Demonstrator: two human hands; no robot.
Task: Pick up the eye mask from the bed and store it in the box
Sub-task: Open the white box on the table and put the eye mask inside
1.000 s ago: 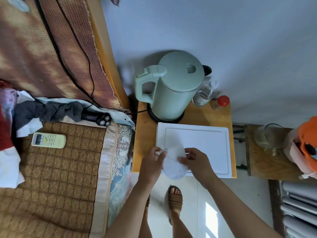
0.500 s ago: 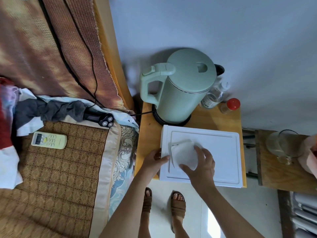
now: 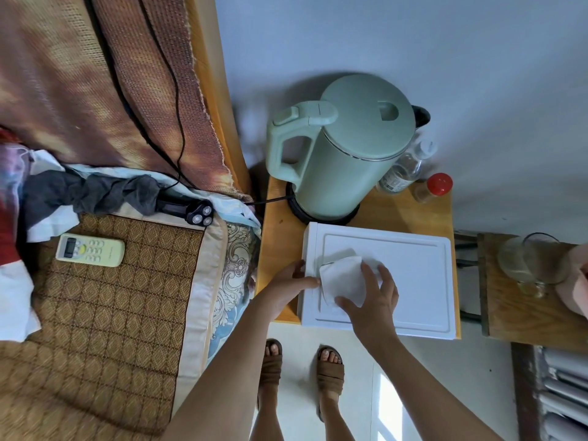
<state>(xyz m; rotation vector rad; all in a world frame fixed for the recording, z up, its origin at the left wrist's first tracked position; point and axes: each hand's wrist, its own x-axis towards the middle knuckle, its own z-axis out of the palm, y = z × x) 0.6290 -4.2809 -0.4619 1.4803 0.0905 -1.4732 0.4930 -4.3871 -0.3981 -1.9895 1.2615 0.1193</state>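
A white box [image 3: 413,281] with a closed flat lid lies on the wooden bedside table [image 3: 280,237]. The white folded eye mask [image 3: 342,280] rests on the lid's left part. My right hand [image 3: 372,297] grips the mask from the front and right, fingers spread over it. My left hand [image 3: 286,284] presses against the box's left edge, its thumb touching the mask's left corner. The bed [image 3: 105,297] with a woven mat is to the left.
A green electric kettle [image 3: 337,157] stands behind the box, with a clear bottle [image 3: 404,170] and a red-capped jar [image 3: 432,189] beside it. A remote [image 3: 90,249] and a shaver [image 3: 197,211] lie on the bed. A glass jug [image 3: 531,262] sits on a side stool at the right.
Both hands carried the eye mask from the box's front edge up onto the lid. The left hand let go of it and moved to the box's left edge.
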